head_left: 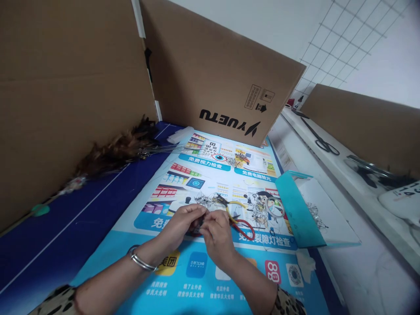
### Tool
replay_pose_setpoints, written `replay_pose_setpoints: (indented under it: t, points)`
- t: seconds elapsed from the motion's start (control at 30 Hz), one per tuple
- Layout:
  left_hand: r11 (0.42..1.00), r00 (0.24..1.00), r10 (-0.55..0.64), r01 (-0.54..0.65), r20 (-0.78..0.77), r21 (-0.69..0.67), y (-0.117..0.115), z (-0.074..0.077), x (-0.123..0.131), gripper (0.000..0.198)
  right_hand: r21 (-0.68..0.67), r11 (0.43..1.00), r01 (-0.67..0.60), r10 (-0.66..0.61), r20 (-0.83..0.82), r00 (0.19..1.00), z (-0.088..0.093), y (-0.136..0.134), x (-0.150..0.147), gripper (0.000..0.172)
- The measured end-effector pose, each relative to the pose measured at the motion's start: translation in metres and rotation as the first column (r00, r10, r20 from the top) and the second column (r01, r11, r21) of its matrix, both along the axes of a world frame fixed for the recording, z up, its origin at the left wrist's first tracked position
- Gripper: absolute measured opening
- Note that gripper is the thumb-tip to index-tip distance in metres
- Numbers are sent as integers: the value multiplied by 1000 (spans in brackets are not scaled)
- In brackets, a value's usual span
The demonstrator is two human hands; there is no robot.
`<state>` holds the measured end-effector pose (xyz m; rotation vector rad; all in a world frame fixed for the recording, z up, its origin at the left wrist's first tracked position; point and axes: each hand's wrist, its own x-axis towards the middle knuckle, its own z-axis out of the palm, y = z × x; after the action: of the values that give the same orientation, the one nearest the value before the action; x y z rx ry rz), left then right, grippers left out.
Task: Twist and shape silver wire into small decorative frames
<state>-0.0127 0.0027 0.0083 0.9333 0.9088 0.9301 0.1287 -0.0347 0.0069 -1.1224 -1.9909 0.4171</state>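
In the middle of the printed sheet, my left hand [183, 224] and my right hand [218, 234] meet with fingertips pinched together. Both are closed on something small; the fingers hide most of it, and I cannot tell what it is. Just beyond them lies a tool with yellow handles [236, 203], its dark head at the left. Red-handled scissors [246, 229] rest right of my right hand. Loose tangles of thin dark wire [204, 200] are spread behind my fingers, and another wire tangle [259, 210] sits farther right.
Tall cardboard panels [216, 74] stand at the back and left. Brown feathers on thin stems [111, 151] lie along the left panel. A teal box [300, 214] holding wire bits is at the right edge. Black scissors [323, 144] lie on a white ledge beyond.
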Motion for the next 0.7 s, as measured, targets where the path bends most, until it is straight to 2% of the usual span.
replay_pose_setpoints:
  t: [0.13,0.33,0.47,0.7]
  points:
    - [999,997,39,-36,-67,41,8,-3,-4,30,-1,994,-107,107,69,992,-7,-8,-9,8]
    - [987,981,-159,159,-107,-10,11,-4,-8,29,41,985,-166,158,163,974,-14,-6,-8,9]
    - [970,958,-238,243,-162,9,14,-1,-12,28,40,989,-140,128,225,966,-16,0,-1,9]
    - [996,991,-93,92,-96,-10,19,-8,-13,27,56,976,-208,173,373,911,-25,-6,-6,10]
